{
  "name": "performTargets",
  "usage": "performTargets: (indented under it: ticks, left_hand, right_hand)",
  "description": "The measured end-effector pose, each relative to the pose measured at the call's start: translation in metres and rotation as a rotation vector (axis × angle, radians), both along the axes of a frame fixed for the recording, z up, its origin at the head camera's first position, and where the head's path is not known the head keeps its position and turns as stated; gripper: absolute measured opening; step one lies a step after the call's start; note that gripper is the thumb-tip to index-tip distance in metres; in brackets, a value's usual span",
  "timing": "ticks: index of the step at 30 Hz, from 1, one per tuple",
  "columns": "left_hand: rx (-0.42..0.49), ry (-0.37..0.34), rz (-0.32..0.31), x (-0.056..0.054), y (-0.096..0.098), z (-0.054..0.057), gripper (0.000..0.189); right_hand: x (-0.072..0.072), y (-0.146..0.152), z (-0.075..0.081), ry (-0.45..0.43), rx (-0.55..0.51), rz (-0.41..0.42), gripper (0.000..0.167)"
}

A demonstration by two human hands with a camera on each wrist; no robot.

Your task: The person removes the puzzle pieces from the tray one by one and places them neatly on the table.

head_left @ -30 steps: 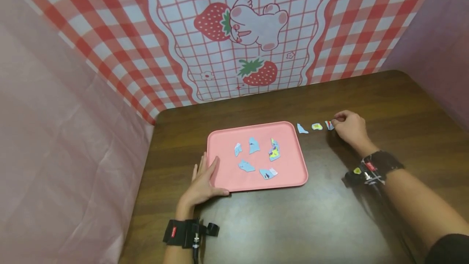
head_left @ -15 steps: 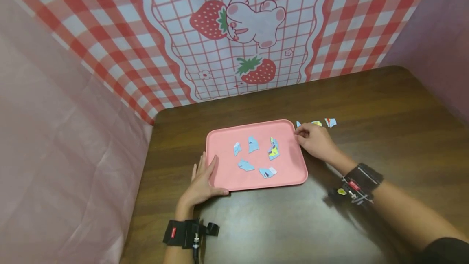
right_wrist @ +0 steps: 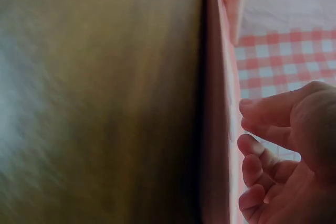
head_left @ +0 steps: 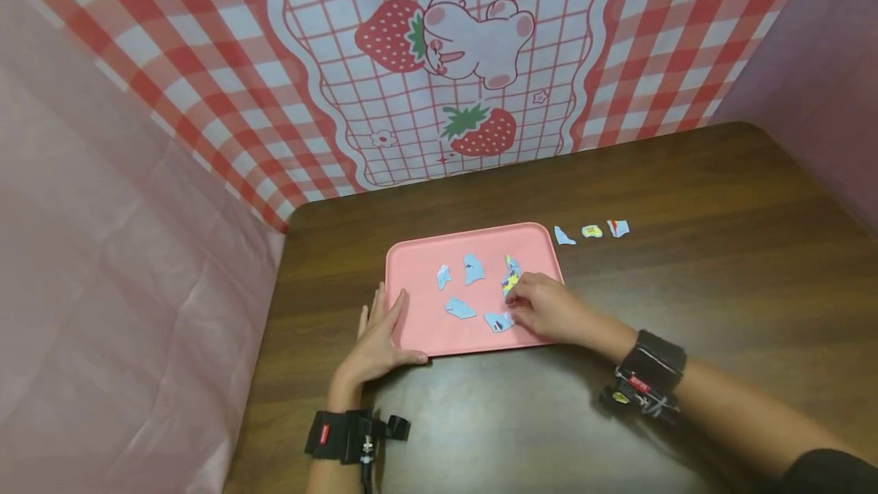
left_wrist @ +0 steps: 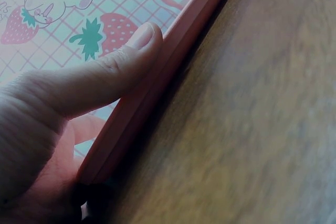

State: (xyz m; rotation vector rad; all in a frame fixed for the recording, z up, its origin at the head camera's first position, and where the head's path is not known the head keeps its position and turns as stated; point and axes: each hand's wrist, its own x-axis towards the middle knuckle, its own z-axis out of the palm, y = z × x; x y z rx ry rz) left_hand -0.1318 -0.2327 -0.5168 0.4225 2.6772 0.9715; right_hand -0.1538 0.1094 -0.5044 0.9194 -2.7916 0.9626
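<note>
Worktop point(head_left: 480, 418), head: tray point(head_left: 418, 269) holds five pieces point(head_left: 460, 308).
Hands, head: left hand point(head_left: 376, 348) spread at tray corner; right hand point(head_left: 546, 308) narrow, can't tell if holding.
Left wrist: thumb point(left_wrist: 113, 74) should steady tray.
Right wrist: fingertips point(right_wrist: 252, 109) best pinch edges.

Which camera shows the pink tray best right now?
Head view: it shows most of the pink tray from above, partly covered by the right hand. Left wrist shows only one edge; right wrist, a narrow side strip.
</note>
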Motion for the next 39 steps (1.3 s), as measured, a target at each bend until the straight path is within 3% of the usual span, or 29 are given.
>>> performTargets:
  ticks: [8,15,26,39]
  left_hand:
    - [0.013,-0.011,0.003,0.001,0.001,0.003,0.122]
    - [0.008,-0.015,0.003,0.000,0.002,0.002,0.123]
    - [0.012,-0.008,0.003,0.001,0.002,0.001,0.122]
    - [-0.011,-0.008,0.003,0.001,0.001,0.000,0.123]
  right_hand:
    - [0.007,-0.007,-0.010,-0.042,0.054,0.029,0.020]
    - [0.011,-0.014,-0.012,-0.032,0.041,-0.049,0.029]
    - [0.014,-0.023,-0.013,-0.071,0.068,-0.138,0.022]
    - [0.016,-0.023,-0.012,-0.150,-0.011,-0.120,0.022]
